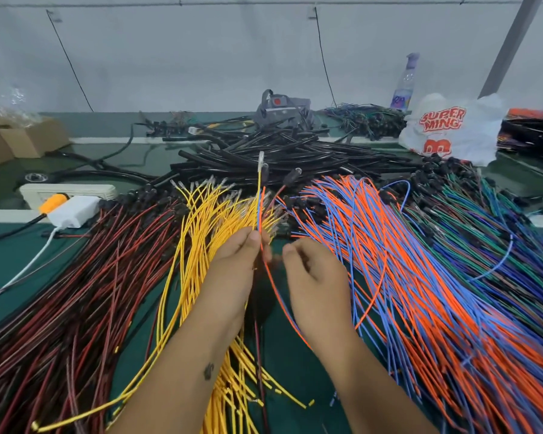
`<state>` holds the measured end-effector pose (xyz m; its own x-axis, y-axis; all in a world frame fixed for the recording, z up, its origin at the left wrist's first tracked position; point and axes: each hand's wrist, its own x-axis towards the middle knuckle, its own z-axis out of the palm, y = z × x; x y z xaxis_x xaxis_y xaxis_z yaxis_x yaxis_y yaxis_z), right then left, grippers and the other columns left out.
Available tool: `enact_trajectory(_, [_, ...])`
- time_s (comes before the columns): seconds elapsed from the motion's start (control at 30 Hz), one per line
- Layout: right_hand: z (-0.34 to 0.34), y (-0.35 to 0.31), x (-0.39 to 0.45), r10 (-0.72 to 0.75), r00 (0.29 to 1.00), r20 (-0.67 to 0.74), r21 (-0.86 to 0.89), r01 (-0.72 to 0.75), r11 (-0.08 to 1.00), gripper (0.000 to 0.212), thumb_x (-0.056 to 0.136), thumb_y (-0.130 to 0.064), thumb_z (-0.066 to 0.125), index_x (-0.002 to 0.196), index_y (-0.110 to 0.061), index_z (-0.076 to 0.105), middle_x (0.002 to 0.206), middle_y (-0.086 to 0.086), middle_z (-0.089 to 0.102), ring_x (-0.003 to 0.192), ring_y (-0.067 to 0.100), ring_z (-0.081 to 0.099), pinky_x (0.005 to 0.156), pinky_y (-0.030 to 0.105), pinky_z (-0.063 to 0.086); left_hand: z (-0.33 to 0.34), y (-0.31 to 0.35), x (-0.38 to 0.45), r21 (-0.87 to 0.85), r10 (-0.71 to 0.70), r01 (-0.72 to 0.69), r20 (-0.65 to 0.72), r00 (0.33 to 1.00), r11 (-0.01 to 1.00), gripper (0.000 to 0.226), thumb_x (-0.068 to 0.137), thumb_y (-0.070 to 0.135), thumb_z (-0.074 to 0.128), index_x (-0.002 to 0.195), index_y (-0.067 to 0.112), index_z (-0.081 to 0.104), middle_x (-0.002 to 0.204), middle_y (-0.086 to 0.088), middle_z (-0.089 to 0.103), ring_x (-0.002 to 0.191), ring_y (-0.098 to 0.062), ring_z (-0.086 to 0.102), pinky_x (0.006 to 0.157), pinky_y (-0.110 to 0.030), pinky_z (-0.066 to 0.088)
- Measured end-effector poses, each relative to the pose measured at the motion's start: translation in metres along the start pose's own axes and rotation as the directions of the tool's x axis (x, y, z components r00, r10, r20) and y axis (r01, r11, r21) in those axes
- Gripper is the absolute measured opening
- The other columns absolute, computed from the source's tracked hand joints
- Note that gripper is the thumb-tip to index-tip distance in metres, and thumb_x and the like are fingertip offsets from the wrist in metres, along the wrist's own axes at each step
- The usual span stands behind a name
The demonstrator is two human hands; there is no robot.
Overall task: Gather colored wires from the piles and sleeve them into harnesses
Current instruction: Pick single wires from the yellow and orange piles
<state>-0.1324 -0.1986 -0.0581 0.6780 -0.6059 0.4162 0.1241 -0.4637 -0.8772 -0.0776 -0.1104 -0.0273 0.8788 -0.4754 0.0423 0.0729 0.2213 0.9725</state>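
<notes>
Wires pinched upright in the left hand (pixel 242 261) form a thin gathered bunch (pixel 259 195) of one yellow, one blue and one orange-red strand, their tips rising above the fingers toward the black sleeving pile (pixel 282 151) beyond. The right hand (pixel 314 277) sits just beside it with fingers loosely curled; whether it touches the orange strand trailing down between the two hands is hard to tell, as that spot is blurred. Left of the left hand lie the yellow pile (pixel 201 233) and, farther out, the dark red pile (pixel 85 292); right of the right hand spreads the orange and blue pile (pixel 405 261). Bare green table (pixel 282 355) shows only in the narrow gap between the forearms. All three piles run off the lower edge.
</notes>
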Motion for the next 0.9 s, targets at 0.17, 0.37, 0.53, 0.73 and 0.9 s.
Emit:
enact_trajectory(0.17, [-0.012,-0.007,0.009,0.185,0.982,-0.051,0.304,-0.161,0.939,0.022,0.093,-0.021,0.059,0.071,-0.020,0.061,0.055,-0.013,0.054,0.052,0.001,0.046,0.054,0.018,0.036,0.003,-0.005,-0.001,0.162,-0.095,0.069,0.159,0.983,0.984,0.031,0.102,0.021,0.039,0.077,0.021,0.057,0.049,0.010,0.030,0.041,-0.004,0.027,0.039,-0.015,0.023])
enact_trajectory(0.37, [-0.028,-0.024,0.040,0.262,0.965,-0.020,0.400,-0.233,0.886,0.036,0.089,-0.016,0.067,0.057,-0.011,0.050,0.053,0.008,0.038,0.048,0.014,0.037,0.052,0.028,0.032,0.004,-0.004,-0.006,0.178,-0.130,0.080,0.295,0.947,0.981,0.026,0.102,0.025,0.042,0.089,0.020,0.064,0.050,0.008,0.030,0.042,-0.006,0.025,0.039,-0.015,0.025])
enact_trajectory(0.53, [-0.026,-0.038,0.050,0.365,0.929,0.055,0.576,-0.329,0.748,0.014,0.093,-0.018,0.061,0.085,-0.007,0.064,0.063,0.003,0.051,0.052,0.010,0.043,0.054,0.028,0.034,0.004,-0.002,-0.006,0.036,-0.129,0.124,0.328,0.936,0.992,0.022,0.100,0.023,0.042,0.099,0.014,0.062,0.048,0.005,0.033,0.039,-0.009,0.031,0.038,-0.016,0.032])
enact_trajectory(0.73, [-0.009,-0.048,0.050,0.477,0.867,0.141,0.585,-0.462,0.666,0.024,0.099,-0.041,0.048,0.087,-0.027,0.063,0.072,-0.007,0.063,0.055,0.008,0.051,0.049,0.020,0.036,0.005,-0.005,-0.005,0.056,-0.116,0.105,0.269,0.956,0.993,0.046,0.102,0.021,0.039,0.066,0.031,0.066,0.051,0.006,0.027,0.040,-0.005,0.023,0.038,-0.015,0.021])
enact_trajectory(0.9, [-0.001,-0.048,0.026,0.398,0.838,0.373,0.371,-0.528,0.764,0.021,0.100,-0.034,0.047,0.092,-0.022,0.062,0.079,-0.005,0.063,0.069,0.011,0.057,0.060,0.023,0.045,0.001,0.001,0.000,0.007,0.027,-0.028,0.014,1.000,1.000,0.029,0.103,0.020,0.038,0.082,0.020,0.058,0.046,0.011,0.037,0.037,-0.004,0.030,0.036,-0.013,0.026])
